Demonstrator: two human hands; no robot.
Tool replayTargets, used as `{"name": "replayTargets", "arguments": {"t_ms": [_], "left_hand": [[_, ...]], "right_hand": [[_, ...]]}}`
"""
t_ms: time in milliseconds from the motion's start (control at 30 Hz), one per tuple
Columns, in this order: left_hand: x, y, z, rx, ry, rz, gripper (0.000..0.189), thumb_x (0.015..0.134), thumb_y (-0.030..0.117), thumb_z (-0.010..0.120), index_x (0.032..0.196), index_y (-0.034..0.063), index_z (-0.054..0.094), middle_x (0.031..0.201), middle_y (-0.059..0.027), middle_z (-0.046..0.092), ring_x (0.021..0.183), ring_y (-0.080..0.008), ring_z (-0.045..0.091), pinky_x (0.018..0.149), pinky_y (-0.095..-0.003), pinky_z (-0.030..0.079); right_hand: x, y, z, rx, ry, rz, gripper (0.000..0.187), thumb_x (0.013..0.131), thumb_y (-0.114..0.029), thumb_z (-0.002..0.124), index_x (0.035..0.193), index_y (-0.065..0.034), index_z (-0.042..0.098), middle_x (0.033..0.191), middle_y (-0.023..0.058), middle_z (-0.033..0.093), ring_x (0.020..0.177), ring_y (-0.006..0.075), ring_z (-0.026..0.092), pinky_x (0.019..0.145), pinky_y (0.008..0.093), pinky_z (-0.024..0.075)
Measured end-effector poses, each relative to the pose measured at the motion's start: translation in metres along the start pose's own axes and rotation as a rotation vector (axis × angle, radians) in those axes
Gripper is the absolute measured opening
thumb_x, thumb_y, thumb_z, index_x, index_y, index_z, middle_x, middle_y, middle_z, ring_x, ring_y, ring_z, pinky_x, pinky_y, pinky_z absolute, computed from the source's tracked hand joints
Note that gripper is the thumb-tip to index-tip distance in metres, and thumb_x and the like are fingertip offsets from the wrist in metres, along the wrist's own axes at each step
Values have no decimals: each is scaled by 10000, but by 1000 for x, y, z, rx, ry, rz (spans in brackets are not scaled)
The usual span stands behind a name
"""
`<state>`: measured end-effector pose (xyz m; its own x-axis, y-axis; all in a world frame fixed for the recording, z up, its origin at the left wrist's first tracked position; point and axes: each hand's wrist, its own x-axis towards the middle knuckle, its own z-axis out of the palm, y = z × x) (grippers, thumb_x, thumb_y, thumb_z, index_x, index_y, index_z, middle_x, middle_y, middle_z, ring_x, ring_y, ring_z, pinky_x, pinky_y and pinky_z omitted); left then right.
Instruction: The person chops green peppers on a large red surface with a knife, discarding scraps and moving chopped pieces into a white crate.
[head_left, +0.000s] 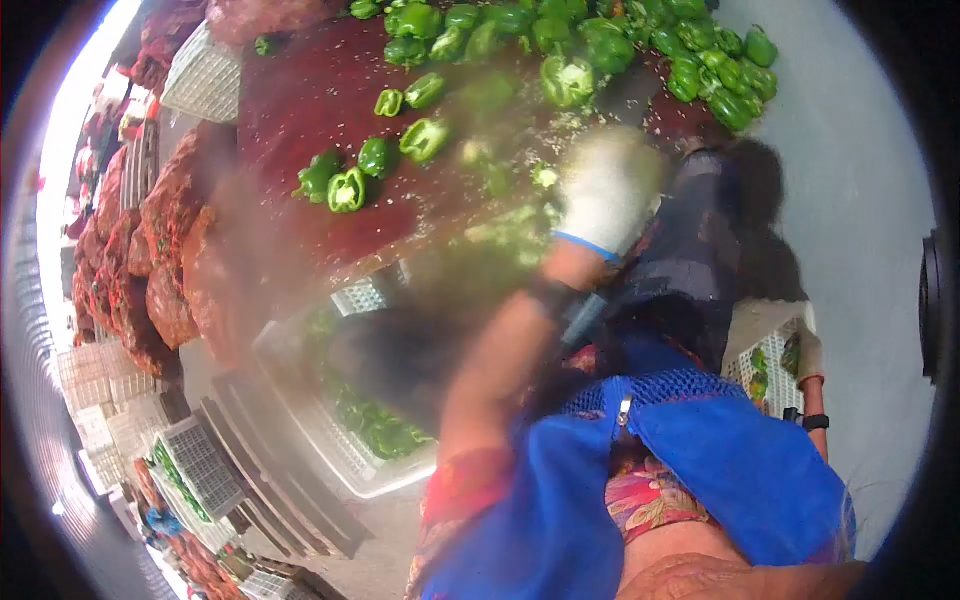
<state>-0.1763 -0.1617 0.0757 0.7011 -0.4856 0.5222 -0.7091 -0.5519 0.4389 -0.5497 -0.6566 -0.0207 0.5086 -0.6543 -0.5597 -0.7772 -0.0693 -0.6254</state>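
Note:
My left hand (611, 187), in a white glove with a blue cuff edge, is blurred over the near right part of a dark red board. Its fingers are not clear. Pale seeds and green pepper scraps lie beside it. Halved green bell peppers (424, 140) lie further left on the board, and a heap of green bell peppers (551, 34) is at its far side. My right hand (811, 356), gloved, is low at the right edge of a white plastic basket (772, 319). A dark green piece (791, 354) shows against its fingers; whether it is held cannot be told.
A white crate (360, 461) with green pieces stands at the lower left, near wooden pallets (277, 465). Large reddish mesh sacks (169, 300) and stacked white crates (97, 375) line the left side. More peppers (739, 105) lie at the upper right, by the pale floor.

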Motion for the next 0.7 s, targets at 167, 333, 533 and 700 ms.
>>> {"name": "replayTargets", "arguments": {"t_ms": [167,333,533,700], "left_hand": [[-6,-75,-51,159,-5,-501,274,831,330,618,944,90,689,1001,-174,628,912,-358,609,800,-462,497],[-29,-68,-75,222,-67,-920,372,810,402,619,979,80,693,979,-209,652,898,-377,649,802,-469,513],[-44,-78,-33,201,-274,-989,526,834,499,568,1086,43,642,1036,-226,659,959,-370,655,838,-468,513],[-79,-116,-47,434,-408,-612,529,858,464,619,1163,33,602,1102,-213,656,976,-334,659,849,-413,527]], "right_hand": [[23,192,-79,-1347,49,-341,296,958,-267,491,1043,-35,653,940,102,697,785,295,644,720,426,502],[24,-18,-16,-923,230,-537,422,996,-165,376,1402,-86,458,1374,125,521,1273,269,491,1062,352,379],[-69,-257,107,-414,161,-1189,325,1001,-180,477,1228,13,606,1207,107,622,1070,186,608,944,299,474],[-143,-348,224,54,-550,-1163,277,957,-149,542,1160,19,627,1148,101,649,1024,173,619,911,308,491]]}}
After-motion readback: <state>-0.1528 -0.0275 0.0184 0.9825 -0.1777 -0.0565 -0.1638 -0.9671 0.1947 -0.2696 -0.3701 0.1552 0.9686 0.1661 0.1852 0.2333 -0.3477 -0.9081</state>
